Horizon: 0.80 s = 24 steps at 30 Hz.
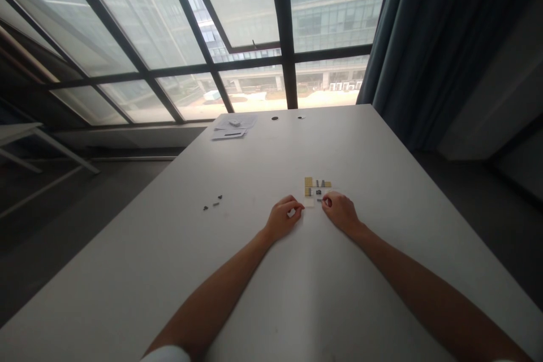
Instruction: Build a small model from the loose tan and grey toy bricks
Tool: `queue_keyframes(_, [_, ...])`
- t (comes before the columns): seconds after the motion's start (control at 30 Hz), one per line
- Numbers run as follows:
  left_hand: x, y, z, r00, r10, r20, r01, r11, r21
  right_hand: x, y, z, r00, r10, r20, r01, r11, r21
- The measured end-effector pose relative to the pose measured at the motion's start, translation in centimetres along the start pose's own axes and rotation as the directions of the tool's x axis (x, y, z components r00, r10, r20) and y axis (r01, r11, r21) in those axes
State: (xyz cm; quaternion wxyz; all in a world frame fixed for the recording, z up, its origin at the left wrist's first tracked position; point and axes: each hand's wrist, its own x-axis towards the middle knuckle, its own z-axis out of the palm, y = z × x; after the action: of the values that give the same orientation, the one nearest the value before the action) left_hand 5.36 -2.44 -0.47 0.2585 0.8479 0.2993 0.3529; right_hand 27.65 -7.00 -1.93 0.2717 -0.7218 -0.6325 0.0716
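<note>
My left hand (285, 218) rests on the white table, thumb and forefinger pinched together at the left edge of a pale flat square piece (309, 202). Whether it grips that piece is too small to tell. My right hand (340, 209) lies to the right with its fingers curled and closed. A small dark grey bar (319, 200) sticks out at its fingertips. Just beyond both hands is a group of yellow and grey toy-brick-like pieces (309, 182), set out in an L shape. One small black piece (318, 192) lies inside the corner of that L.
Farther left on the table (254, 271) lie several loose dark pieces (216, 204). Papers (231, 127) with small objects on them lie at the far left corner. Two small dark round spots (275, 119) show near the far edge. Windows and a dark curtain (403, 68) stand behind.
</note>
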Motion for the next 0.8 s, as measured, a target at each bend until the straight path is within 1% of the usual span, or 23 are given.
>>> queue_keyframes(0.23, [-0.01,0.01,0.01,1.0,0.004,0.005,-0.004,1.0,0.007,0.04,-0.05,-0.01,1.0,0.017,0.004,-0.018,1.0,0.009])
queue_keyframes(0.8, [-0.08,-0.05,0.1,1.0,-0.002,0.006,0.002,1.0,0.002,0.06,-0.17,-0.24,1.0,0.009,0.012,-0.009,1.0,-0.009])
